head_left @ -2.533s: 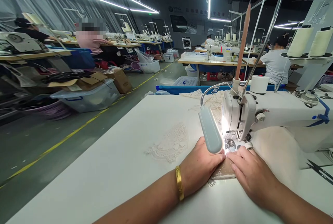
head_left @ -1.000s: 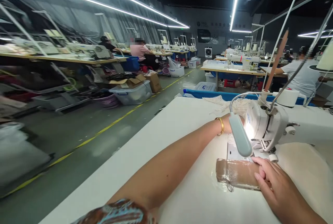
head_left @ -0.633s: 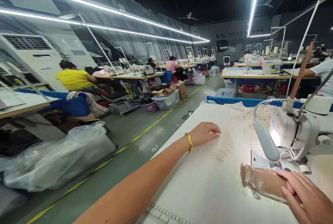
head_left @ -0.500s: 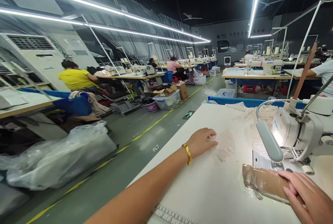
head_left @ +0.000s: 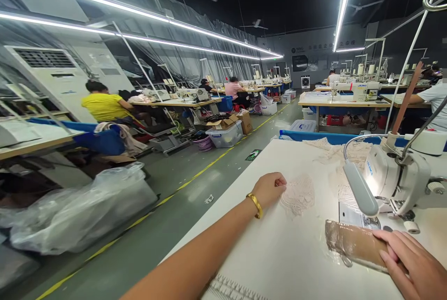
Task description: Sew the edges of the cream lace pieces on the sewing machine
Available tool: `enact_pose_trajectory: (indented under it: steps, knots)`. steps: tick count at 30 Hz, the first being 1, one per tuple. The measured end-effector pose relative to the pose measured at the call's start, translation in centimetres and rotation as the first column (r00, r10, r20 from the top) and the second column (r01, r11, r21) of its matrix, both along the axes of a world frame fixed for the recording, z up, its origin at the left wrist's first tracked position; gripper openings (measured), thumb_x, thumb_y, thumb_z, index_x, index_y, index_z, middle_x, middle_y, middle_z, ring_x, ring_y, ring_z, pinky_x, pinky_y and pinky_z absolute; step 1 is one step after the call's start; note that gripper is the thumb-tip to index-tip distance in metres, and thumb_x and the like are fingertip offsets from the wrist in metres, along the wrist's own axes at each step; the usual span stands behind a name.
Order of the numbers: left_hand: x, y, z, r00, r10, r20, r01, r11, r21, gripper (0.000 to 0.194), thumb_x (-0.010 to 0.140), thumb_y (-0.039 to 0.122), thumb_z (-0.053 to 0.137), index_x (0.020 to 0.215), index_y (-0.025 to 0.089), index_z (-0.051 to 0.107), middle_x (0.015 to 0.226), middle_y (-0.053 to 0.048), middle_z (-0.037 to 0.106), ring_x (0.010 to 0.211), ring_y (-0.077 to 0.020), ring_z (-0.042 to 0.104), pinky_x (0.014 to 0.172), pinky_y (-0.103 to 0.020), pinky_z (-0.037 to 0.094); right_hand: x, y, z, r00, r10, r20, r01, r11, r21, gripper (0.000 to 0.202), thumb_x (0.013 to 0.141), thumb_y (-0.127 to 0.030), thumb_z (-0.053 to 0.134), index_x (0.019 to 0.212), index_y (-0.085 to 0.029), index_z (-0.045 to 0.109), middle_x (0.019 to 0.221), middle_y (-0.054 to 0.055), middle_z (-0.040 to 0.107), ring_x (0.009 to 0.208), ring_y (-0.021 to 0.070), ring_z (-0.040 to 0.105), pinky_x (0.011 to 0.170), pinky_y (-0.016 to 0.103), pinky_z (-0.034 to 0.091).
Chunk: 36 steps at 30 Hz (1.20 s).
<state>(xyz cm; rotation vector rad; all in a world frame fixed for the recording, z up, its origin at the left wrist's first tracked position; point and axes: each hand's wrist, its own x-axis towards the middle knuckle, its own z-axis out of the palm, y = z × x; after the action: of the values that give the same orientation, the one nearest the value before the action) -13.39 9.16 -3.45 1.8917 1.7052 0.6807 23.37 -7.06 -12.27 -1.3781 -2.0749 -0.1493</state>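
Observation:
My left hand (head_left: 270,189), with a gold bangle (head_left: 255,205) at the wrist, has its fingers curled together at the left edge of a pale pink lace piece (head_left: 299,195). The lace lies flat on the white tabletop (head_left: 279,253). At the lower right, my right hand (head_left: 415,258) grips the near end of a flat brown block (head_left: 356,240) wrapped in clear tape. This block rests on the table, just in front of the sewing machine's (head_left: 394,170) needle area. More lace (head_left: 352,151) is heaped behind the machine.
A grey lamp head (head_left: 361,190) hangs over the needle area. Ruler markings (head_left: 233,286) show at the table's front edge. A blue cloth trough (head_left: 314,136) runs along the far edge. Left of the table are an aisle and a plastic-wrapped bundle (head_left: 84,207); several people sit at other machines.
My left hand's fingers have closed from a spread pose at the lace's left edge, and the hand has drawn slightly left. My right hand and the brown block have stayed in place.

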Motion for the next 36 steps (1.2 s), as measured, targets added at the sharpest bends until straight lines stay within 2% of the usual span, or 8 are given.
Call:
enact_pose_trajectory:
  steps: [10,15,19,21,24,28,30,36]
  knots:
    - [1.3,0.2,3.2,0.961,-0.090,0.262,0.069,0.994,0.087,0.016,0.069,0.024,0.069,0.083,0.018,0.071,0.075,-0.001,0.069,0.073,-0.0181,0.065,0.071,-0.030,0.055,0.1,0.0,-0.4,1.000,0.009,-0.009,-0.009,1.000,-0.017,0.028,0.104,-0.034,0.049,0.125,-0.029,0.067,0.111,0.005,0.078,0.097,0.0251,0.076,0.079,0.035,0.063]
    - [6.1,-4.3,4.1,0.891,-0.368,0.265,0.315,0.923,0.223,0.020,0.077,0.019,0.062,0.093,0.021,0.073,0.091,-0.004,0.071,0.083,-0.0175,0.066,0.082,-0.030,0.056,-0.4,-0.6,0.7,0.996,-0.032,-0.082,0.018,0.986,-0.165,0.028,0.107,-0.035,0.046,0.129,-0.029,0.062,0.115,0.007,0.073,0.102,0.0253,0.072,0.083,0.038,0.062]
    - [9.2,-9.3,1.8,0.368,-0.929,0.029,0.890,0.361,0.279,0.021,0.079,0.014,0.058,0.094,0.022,0.071,0.081,-0.003,0.071,0.077,-0.0182,0.064,0.086,-0.032,0.056,-1.2,-1.3,2.9,0.983,-0.082,-0.164,0.040,0.969,-0.245,0.029,0.110,-0.036,0.041,0.130,-0.027,0.059,0.090,0.004,0.066,0.081,0.0236,0.066,0.071,0.039,0.058]
    - [9.5,-10.5,0.9,0.227,-0.973,0.039,0.950,0.230,0.211,0.010,0.078,0.016,0.060,0.082,0.023,0.066,0.067,0.001,0.066,0.068,-0.0166,0.060,0.099,-0.038,0.053,-1.6,-1.5,4.0,0.979,-0.063,-0.196,0.016,0.973,-0.230,0.027,0.110,-0.034,0.041,0.130,-0.028,0.060,0.088,0.003,0.063,0.081,0.0232,0.063,0.072,0.039,0.056]
    - [9.0,-10.6,0.9,0.301,-0.952,0.046,0.935,0.304,0.182,0.018,0.088,0.022,0.056,0.071,0.022,0.057,0.061,0.002,0.060,0.064,-0.0156,0.055,0.089,-0.035,0.054,-2.1,-1.7,5.1,0.969,0.060,-0.240,-0.104,0.979,-0.175,0.027,0.110,-0.025,0.040,0.131,-0.029,0.058,0.101,0.005,0.064,0.090,0.0225,0.061,0.078,0.038,0.053]
    - [8.5,-10.2,0.9,0.689,-0.711,-0.138,0.724,0.669,0.170,0.026,0.096,0.027,0.052,0.072,0.020,0.055,0.070,-0.001,0.062,0.065,-0.0172,0.053,0.064,-0.031,0.043,-2.6,-1.8,5.3,0.966,0.186,-0.180,-0.220,0.956,-0.194,0.028,0.106,-0.016,0.044,0.127,-0.026,0.059,0.101,0.006,0.062,0.092,0.0238,0.055,0.080,0.041,0.050]
    - [8.6,-10.3,0.5,0.766,-0.593,-0.250,0.633,0.763,0.131,0.018,0.092,0.030,0.062,0.078,0.019,0.058,0.081,-0.004,0.065,0.072,-0.0201,0.056,0.066,-0.033,0.044,-2.8,-1.9,5.3,0.974,0.191,-0.118,-0.215,0.946,-0.243,0.024,0.104,-0.014,0.044,0.117,-0.023,0.062,0.095,0.006,0.059,0.089,0.0240,0.051,0.078,0.041,0.048]
    - [9.3,-11.0,-0.4,0.741,-0.563,-0.365,0.640,0.757,0.132,0.008,0.095,0.020,0.058,0.094,0.019,0.066,0.102,-0.008,0.068,0.094,-0.0280,0.060,0.085,-0.045,0.047,-3.2,-2.5,5.9,0.968,0.243,-0.062,-0.250,0.927,-0.280,0.025,0.103,-0.018,0.043,0.081,-0.020,0.054,0.084,0.003,0.051,0.081,0.0210,0.046,0.072,0.037,0.042]
